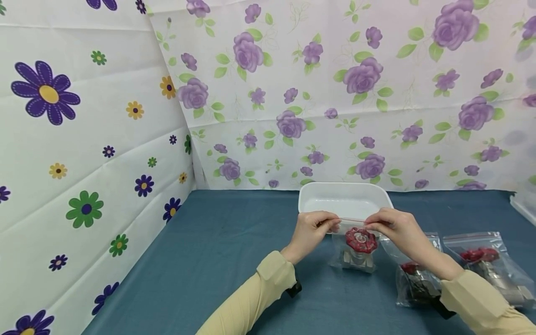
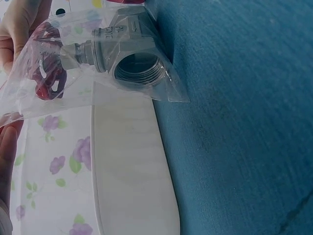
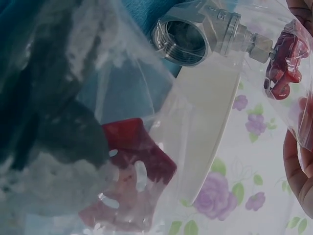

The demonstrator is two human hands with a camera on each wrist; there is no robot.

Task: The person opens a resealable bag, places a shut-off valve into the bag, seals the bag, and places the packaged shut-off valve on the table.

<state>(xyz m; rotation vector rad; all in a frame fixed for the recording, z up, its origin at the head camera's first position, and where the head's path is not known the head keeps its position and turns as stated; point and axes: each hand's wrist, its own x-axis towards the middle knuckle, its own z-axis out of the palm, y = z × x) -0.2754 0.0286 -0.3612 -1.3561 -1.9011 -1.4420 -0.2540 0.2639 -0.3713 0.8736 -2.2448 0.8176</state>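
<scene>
A clear zip bag [image 1: 338, 257] hangs upright between my two hands, its top edge stretched between them. Inside it is a metal gate valve [image 1: 358, 260] with a red handwheel [image 1: 361, 239] at the top. My left hand [image 1: 311, 232] pinches the bag's left top corner between thumb and fingers. At the opposite corner, my right hand [image 1: 395, 229] pinches the same edge. In the left wrist view, the threaded opening of the valve body [image 2: 139, 68] shows through the plastic, close to the blue cloth.
Right behind the bag stands a white tray [image 1: 307, 191]. Two more bagged valves with red handwheels lie to the right, one bag [image 1: 412, 291] partly under my right forearm, the other bag [image 1: 494, 270] farther right. A clear container [image 1: 523, 207] sits at the right edge. Blue cloth [image 1: 234, 242] covers the table.
</scene>
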